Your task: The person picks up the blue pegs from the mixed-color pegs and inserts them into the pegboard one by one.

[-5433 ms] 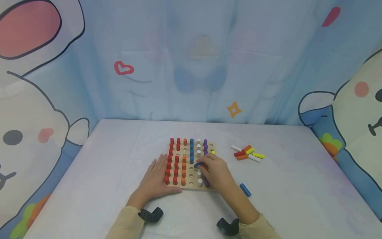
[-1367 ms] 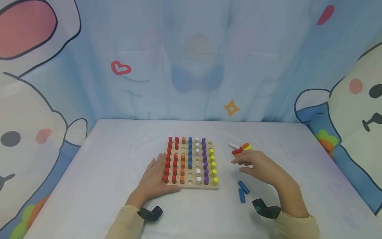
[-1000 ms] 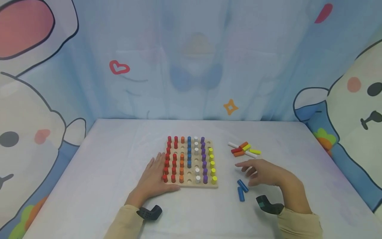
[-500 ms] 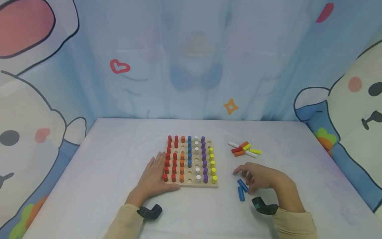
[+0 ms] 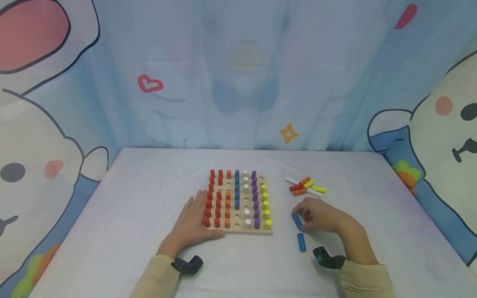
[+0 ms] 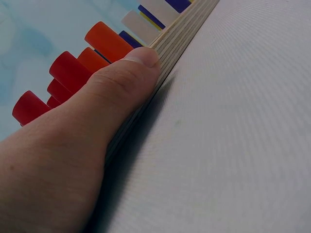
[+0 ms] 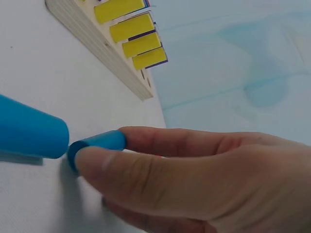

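Observation:
A wooden pegboard (image 5: 261,231) lies flat on the table, with columns of red, orange, blue, white, purple and yellow pegs standing in its holes. Along its left side rests my left hand (image 5: 193,221), fingers straight, the thumb (image 6: 121,80) against the front edge in the left wrist view. To the right of the board, my right hand (image 5: 322,215) pinches a blue peg (image 5: 297,222) by its two ends between thumb and finger. In the right wrist view this blue peg (image 7: 104,141) is tilted close to the tabletop. A second blue peg (image 5: 301,242) lies just in front of it.
Behind the right hand, a loose pile of pegs has white, orange, red and yellow (image 5: 319,190) ones crossing each other. Several holes in the board hold no peg. A patterned blue curtain (image 5: 238,124) hangs at the table's far edge.
Since 5.4 seconds ago, a blue peg was set in the board and more yellow pegs show. My right hand moved to the loose blue pegs and took one, shifting it slightly left. The left hand stays.

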The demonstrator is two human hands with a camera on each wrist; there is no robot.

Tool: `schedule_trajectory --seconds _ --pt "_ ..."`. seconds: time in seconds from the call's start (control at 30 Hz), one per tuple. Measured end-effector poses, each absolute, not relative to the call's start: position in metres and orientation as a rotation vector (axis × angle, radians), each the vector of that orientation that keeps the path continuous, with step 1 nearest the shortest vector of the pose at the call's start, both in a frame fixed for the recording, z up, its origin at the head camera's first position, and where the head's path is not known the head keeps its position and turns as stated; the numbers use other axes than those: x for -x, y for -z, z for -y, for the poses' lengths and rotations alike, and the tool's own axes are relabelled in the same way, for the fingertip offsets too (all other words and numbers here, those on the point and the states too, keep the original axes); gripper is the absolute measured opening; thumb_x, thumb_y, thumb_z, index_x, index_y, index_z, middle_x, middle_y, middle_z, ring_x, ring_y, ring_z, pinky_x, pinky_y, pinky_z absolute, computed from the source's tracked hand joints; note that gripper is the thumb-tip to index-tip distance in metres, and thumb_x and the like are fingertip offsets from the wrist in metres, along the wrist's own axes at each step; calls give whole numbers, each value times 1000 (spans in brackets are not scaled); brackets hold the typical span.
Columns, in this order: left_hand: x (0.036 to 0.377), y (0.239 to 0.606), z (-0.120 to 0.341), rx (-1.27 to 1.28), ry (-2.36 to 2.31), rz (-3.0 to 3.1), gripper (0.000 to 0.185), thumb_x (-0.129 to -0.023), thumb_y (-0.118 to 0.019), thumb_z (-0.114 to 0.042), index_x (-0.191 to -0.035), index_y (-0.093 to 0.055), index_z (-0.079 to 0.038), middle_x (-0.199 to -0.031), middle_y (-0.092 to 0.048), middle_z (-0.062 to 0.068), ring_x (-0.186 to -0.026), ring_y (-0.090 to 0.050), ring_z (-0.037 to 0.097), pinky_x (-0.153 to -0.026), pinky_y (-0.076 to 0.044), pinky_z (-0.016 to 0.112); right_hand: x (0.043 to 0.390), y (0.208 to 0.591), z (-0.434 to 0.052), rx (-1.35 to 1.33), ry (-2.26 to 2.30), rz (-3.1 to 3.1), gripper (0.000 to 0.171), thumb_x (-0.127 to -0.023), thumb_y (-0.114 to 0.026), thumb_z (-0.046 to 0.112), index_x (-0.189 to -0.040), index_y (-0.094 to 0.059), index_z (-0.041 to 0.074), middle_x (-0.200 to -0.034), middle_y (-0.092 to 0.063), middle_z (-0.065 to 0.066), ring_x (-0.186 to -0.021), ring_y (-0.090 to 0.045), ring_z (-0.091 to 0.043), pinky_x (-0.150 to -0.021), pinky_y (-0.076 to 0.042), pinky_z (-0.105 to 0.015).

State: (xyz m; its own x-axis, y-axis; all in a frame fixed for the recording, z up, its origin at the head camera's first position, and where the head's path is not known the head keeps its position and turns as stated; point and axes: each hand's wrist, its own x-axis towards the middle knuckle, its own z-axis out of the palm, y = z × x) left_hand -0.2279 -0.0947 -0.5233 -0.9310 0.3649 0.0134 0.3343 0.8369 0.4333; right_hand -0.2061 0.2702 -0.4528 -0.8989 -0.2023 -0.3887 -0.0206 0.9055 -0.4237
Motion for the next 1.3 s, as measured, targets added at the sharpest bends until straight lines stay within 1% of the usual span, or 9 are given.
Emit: schedule_trajectory --seconds 0.17,0.37,0.43,0.63,0.73,0.83,0.97,1.1,1.3 --pt "228 523 95 -565 -675 -2944 127 -61 -63 -81 -154 -11 -12 -161 -15 3 -149 -6 17 -122 -7 43 210 459 -267 239 538 -2746 39 -75 -79 18 -112 -68 15 -104 -59 -1 -91 -56 -14 -81 -57 -36" --pt "227 522 94 -563 -669 -2940 127 -61 -64 -80 -154 -11 -11 -161 -15 4 -149 -6 18 -122 -8 43 213 464 -260 335 445 -2858 39 -76 -78 19 -113 -68 12 -114 -62 -6 -101 -58 -20 -89 -54 -42" --pt "227 522 94 -563 -670 -2938 127 -61 -64 -79 -154 -11 -11 -161 -15 4 -149 -6 18 -122 -8 43 214 465 -257 350 417 -2885 39 -77 -78 21 -113 -68 12 -115 -62 -7 -101 -57 -20 -90 -54 -43" --pt "228 522 94 -568 -663 -2941 126 -62 -64 -79 -153 -11 -11 -161 -14 4 -149 -6 18 -122 -8 43 216 466 -245 236 430 -2907 46 -76 -79 28 -116 -65 9 -115 -64 -8 -106 -58 -24 -94 -51 -48" --pt "228 523 95 -577 -660 -2942 127 -62 -63 -80 -153 -11 -10 -161 -15 5 -149 -6 19 -122 -9 43 217 469 -242 172 446 -2917 50 -76 -79 28 -119 -63 8 -115 -64 -8 -108 -58 -26 -96 -50 -49" --pt "229 523 95 -581 -664 -2940 126 -62 -63 -80 -153 -11 -10 -160 -15 5 -149 -6 20 -122 -9 44 219 471 -241 146 450 -2931 54 -76 -79 28 -123 -60 8 -118 -63 -9 -111 -57 -27 -98 -48 -50" --pt "229 524 95 -569 -659 -2942 126 -62 -63 -81 -154 -11 -11 -161 -15 4 -149 -6 18 -122 -8 43 220 473 -240 146 435 -2944 54 -76 -79 27 -123 -61 8 -122 -61 -12 -113 -56 -29 -99 -47 -51" --pt "228 524 95 -565 -661 -2946 127 -61 -62 -81 -154 -11 -12 -161 -15 4 -149 -6 17 -122 -8 43 220 474 -239 159 402 -2961 49 -76 -79 26 -119 -64 8 -121 -61 -13 -112 -56 -30 -99 -47 -51" --pt "228 523 94 -564 -663 -2943 126 -61 -64 -80 -154 -12 -12 -161 -15 3 -149 -6 17 -122 -8 43 221 472 -236 125 404 -2965 50 -76 -79 21 -120 -63 6 -120 -63 -13 -110 -58 -30 -97 -49 -50"
